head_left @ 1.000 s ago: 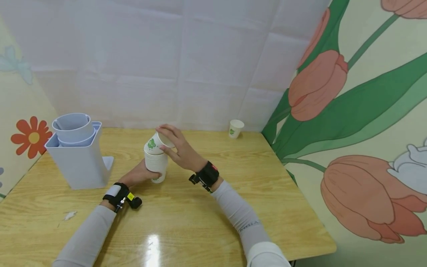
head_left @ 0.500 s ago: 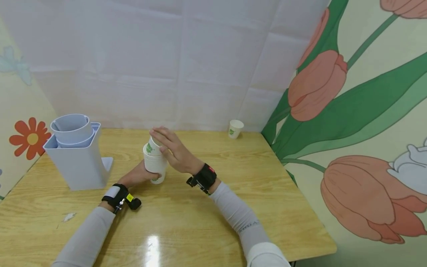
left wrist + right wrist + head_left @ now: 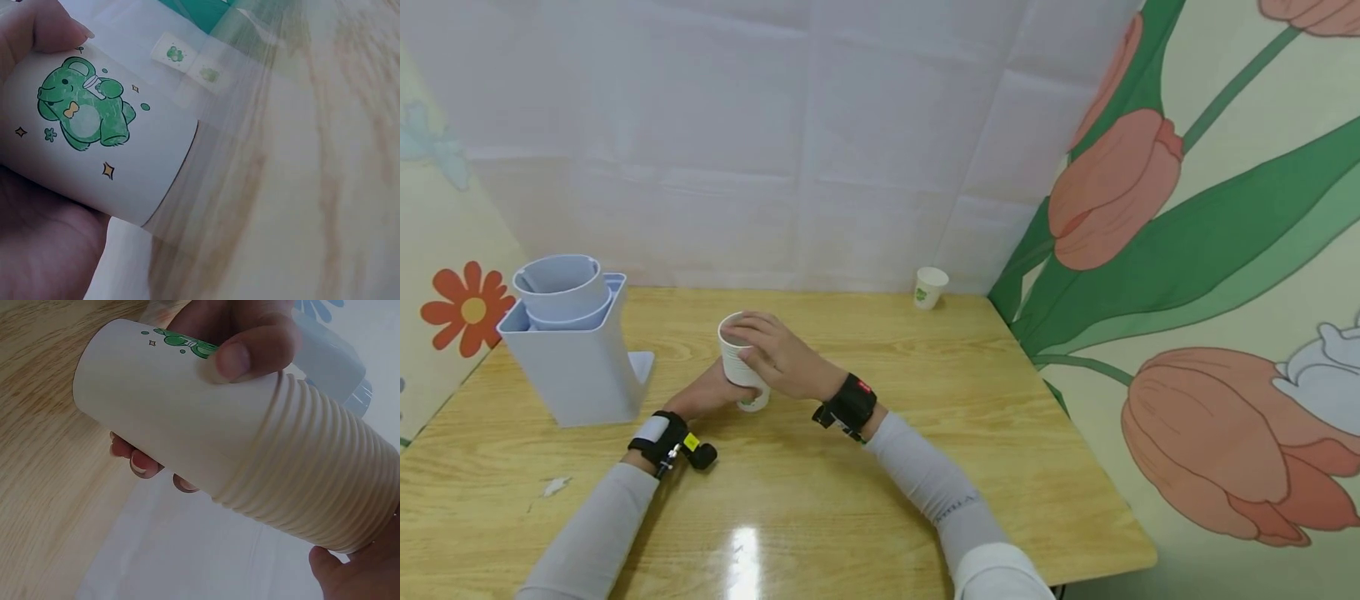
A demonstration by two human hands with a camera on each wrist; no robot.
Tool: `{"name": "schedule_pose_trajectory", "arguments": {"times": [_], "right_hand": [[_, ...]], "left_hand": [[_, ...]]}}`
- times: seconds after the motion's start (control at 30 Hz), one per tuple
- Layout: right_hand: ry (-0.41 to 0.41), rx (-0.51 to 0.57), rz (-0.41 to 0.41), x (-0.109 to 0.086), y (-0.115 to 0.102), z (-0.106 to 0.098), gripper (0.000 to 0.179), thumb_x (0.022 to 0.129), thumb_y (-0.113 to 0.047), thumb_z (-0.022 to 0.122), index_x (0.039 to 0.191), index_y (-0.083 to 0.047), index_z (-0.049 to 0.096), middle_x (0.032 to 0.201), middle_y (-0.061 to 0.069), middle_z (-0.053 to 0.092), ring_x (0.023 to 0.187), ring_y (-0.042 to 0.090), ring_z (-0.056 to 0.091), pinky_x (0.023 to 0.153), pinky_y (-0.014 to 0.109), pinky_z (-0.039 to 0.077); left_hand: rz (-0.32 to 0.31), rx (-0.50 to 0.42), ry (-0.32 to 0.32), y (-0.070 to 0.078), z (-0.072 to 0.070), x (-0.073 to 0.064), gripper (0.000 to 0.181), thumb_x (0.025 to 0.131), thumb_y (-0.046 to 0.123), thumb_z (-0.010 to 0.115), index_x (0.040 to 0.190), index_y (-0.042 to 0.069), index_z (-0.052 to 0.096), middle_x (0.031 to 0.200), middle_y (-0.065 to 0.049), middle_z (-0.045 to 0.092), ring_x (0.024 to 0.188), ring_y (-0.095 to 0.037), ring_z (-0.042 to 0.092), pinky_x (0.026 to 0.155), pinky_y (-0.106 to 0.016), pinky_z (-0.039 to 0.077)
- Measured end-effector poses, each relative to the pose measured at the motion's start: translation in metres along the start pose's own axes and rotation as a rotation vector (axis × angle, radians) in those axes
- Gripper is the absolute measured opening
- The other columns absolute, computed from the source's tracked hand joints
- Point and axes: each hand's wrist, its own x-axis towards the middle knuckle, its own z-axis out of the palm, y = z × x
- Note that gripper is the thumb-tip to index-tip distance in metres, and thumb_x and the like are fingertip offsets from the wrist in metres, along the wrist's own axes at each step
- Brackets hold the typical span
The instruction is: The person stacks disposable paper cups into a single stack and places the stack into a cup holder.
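Note:
A stack of white paper cups (image 3: pixel 737 361), the lowest with a green cartoon print, stands tilted over the table. My left hand (image 3: pixel 713 392) grips its lower part; in the left wrist view the thumb (image 3: pixel 59 28) lies along the printed side. Ribbed rims (image 3: pixel 325 462) of several nested cups show in the right wrist view. My right hand (image 3: pixel 786 358) lies across the stack's mouth, its fingers extended over the opening and the thumb by the near rim. Its fingertips are partly hidden there.
A single paper cup (image 3: pixel 931 287) stands at the back right of the wooden table (image 3: pixel 970 467). At the left is a pale blue plastic holder (image 3: pixel 580 367) with a round tube (image 3: pixel 563 287) inside. A small white scrap (image 3: pixel 556 486) lies at front left.
The topmost tilted cup has gone down into the stack, and my right hand has moved down and left with it onto the mouth. My left hand keeps its grip nearly in place.

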Motion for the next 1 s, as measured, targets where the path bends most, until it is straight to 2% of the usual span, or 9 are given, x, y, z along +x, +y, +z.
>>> {"name": "schedule_pose_trajectory", "arguments": {"times": [0.17,0.33,0.4,0.5,0.6,0.67,0.73,0.83,1.0], "right_hand": [[0.01,0.022,-0.005,0.001,-0.001,0.001,0.04,0.107,-0.012,0.048,0.145,-0.002,0.05,0.148,0.015,0.049,0.144,0.023,0.039,0.12,0.031,0.027],[0.006,0.151,0.078,-0.001,-0.003,-0.005,0.044,0.107,-0.014,0.049,0.149,-0.002,0.045,0.154,0.016,0.042,0.144,0.025,0.037,0.117,0.032,0.032],[0.047,0.21,0.104,-0.003,0.001,-0.01,0.045,0.108,-0.017,0.048,0.15,-0.002,0.045,0.155,0.017,0.041,0.144,0.026,0.037,0.117,0.034,0.033],[0.144,0.251,0.112,-0.005,0.012,-0.017,0.048,0.11,-0.031,0.042,0.146,0.0,0.048,0.151,0.02,0.046,0.144,0.027,0.04,0.118,0.036,0.033],[0.234,0.241,0.133,-0.009,0.029,-0.022,0.057,0.109,-0.043,0.037,0.141,0.001,0.053,0.145,0.02,0.053,0.14,0.028,0.046,0.117,0.037,0.035],[0.285,0.227,0.167,-0.014,0.043,-0.024,0.053,0.11,-0.039,0.039,0.138,0.003,0.055,0.14,0.02,0.057,0.135,0.03,0.05,0.115,0.037,0.037],[0.333,0.204,0.217,-0.02,0.06,-0.026,0.043,0.11,-0.029,0.044,0.135,0.003,0.058,0.136,0.02,0.06,0.131,0.031,0.052,0.113,0.039,0.039],[0.39,0.161,0.319,-0.029,0.089,-0.032,0.033,0.106,-0.014,0.051,0.132,0.004,0.06,0.132,0.02,0.062,0.125,0.033,0.054,0.11,0.043,0.04],[0.463,0.03,0.553,-0.044,0.139,-0.051,0.033,0.1,-0.01,0.057,0.128,0.005,0.063,0.127,0.022,0.063,0.12,0.036,0.054,0.106,0.046,0.04]], "left_hand": [[-0.003,-0.007,0.002,0.003,-0.001,-0.002,0.06,0.084,-0.001,0.071,0.134,-0.008,0.039,0.121,-0.009,0.057,0.105,-0.011,0.059,0.093,-0.031,0.048],[-0.029,0.005,0.008,0.002,-0.002,-0.003,0.063,0.083,0.001,0.072,0.135,-0.007,0.038,0.123,-0.014,0.056,0.107,-0.014,0.058,0.096,-0.035,0.046],[-0.043,0.013,0.01,0.002,-0.002,-0.002,0.066,0.082,0.003,0.072,0.137,-0.006,0.037,0.125,-0.017,0.055,0.109,-0.017,0.056,0.099,-0.04,0.044],[-0.051,0.018,0.013,0.002,-0.002,0.0,0.074,0.082,0.005,0.073,0.143,-0.005,0.033,0.131,-0.021,0.051,0.114,-0.021,0.052,0.104,-0.046,0.04],[-0.06,0.018,0.024,0.001,-0.001,0.001,0.077,0.082,0.005,0.074,0.145,-0.004,0.031,0.132,-0.021,0.05,0.116,-0.022,0.05,0.106,-0.048,0.038],[-0.064,0.014,0.031,0.0,0.001,0.0,0.076,0.082,0.004,0.074,0.144,-0.005,0.032,0.129,-0.02,0.051,0.114,-0.022,0.051,0.105,-0.046,0.039],[-0.065,0.006,0.034,0.0,0.002,0.0,0.073,0.081,0.004,0.075,0.141,-0.007,0.034,0.127,-0.021,0.052,0.112,-0.021,0.052,0.103,-0.044,0.04],[-0.062,-0.001,0.032,-0.002,0.002,-0.001,0.073,0.081,0.004,0.075,0.14,-0.008,0.034,0.126,-0.02,0.052,0.111,-0.02,0.052,0.102,-0.041,0.04],[-0.065,0.007,0.038,-0.002,0.002,-0.003,0.077,0.081,0.004,0.076,0.142,-0.007,0.032,0.128,-0.021,0.05,0.114,-0.022,0.05,0.104,-0.043,0.039]]}}
